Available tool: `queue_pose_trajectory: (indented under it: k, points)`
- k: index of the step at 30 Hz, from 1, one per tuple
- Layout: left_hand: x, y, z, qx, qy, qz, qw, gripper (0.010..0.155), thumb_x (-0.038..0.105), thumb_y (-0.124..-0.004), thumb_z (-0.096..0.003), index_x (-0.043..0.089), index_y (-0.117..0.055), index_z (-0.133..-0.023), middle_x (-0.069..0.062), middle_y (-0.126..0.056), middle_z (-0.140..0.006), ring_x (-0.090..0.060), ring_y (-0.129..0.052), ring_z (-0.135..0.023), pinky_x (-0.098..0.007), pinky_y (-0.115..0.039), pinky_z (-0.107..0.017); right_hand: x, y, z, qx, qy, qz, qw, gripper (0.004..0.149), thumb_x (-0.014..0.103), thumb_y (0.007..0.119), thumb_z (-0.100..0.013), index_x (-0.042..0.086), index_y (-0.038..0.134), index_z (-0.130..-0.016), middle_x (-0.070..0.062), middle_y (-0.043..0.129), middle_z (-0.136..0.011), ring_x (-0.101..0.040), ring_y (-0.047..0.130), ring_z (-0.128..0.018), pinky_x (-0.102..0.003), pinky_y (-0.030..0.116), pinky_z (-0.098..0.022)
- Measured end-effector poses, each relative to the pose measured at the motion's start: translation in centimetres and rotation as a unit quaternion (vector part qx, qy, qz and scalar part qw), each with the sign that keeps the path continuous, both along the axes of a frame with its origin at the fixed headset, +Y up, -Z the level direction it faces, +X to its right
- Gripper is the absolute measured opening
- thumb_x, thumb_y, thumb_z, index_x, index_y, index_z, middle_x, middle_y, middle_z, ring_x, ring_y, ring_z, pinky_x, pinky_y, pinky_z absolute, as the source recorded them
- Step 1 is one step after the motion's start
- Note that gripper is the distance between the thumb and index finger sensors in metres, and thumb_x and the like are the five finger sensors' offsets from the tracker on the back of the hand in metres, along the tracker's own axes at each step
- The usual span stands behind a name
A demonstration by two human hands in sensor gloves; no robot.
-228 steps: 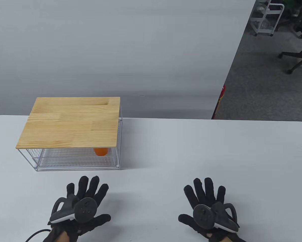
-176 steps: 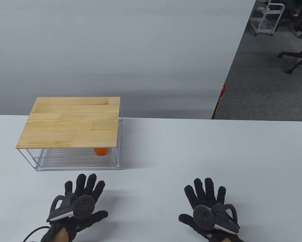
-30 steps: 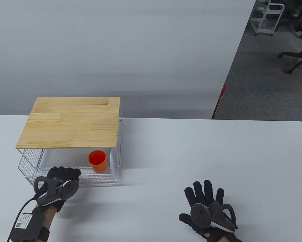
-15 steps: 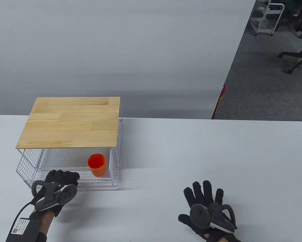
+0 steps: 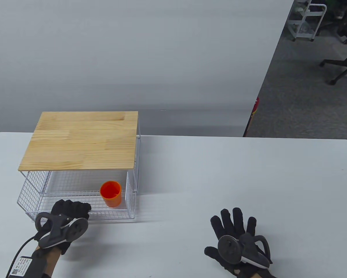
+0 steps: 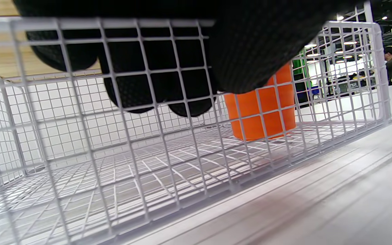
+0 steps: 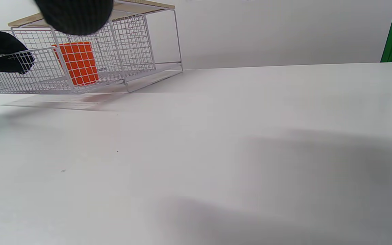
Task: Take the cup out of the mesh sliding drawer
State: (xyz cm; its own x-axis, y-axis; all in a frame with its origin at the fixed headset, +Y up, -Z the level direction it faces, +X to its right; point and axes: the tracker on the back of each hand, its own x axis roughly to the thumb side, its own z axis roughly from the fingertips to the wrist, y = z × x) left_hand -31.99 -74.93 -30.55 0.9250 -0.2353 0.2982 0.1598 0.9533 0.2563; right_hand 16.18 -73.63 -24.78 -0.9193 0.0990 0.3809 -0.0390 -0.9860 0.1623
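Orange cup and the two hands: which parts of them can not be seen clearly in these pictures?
- Cup top: in the left wrist view the left hand covers it; only the lower body shows through the drawer mesh.
- Cup inside: the table view shows only part of it.
- Left fingertips: in the table view they are hidden over the drawer's front edge, behind the tracker.
- Right hand: in the right wrist view only a dark blurred fingertip, cut off by the top edge.

- One orange cup (image 5: 111,193) is standing in one white mesh drawer (image 5: 75,212).
- One wooden top (image 5: 80,140) is covering it.
- Two gloved hands are showing: left hand (image 5: 67,215), right hand (image 5: 234,234).
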Motion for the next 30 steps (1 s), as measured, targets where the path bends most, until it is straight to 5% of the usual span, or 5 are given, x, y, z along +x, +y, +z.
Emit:
queue_pose_trajectory:
  k: [30]
  points:
    - [0.1, 0.1, 1.7, -0.007, -0.008, -0.011, 1.000, 0.025, 0.027, -0.087, -0.0564, 0.024, -0.094, -0.080, -0.001, -0.107, -0.076, -0.030, -0.113, -0.065, -0.063, -0.091, -0.052, -0.2, 0.0, 0.3, 0.007, 0.006, 0.001, 1.000, 0.090, 0.065, 0.060, -0.049, 0.012, 0.025, -0.113, -0.032, 0.016, -0.118, -0.063, 0.004, -0.097, -0.085, 0.011, -0.056]
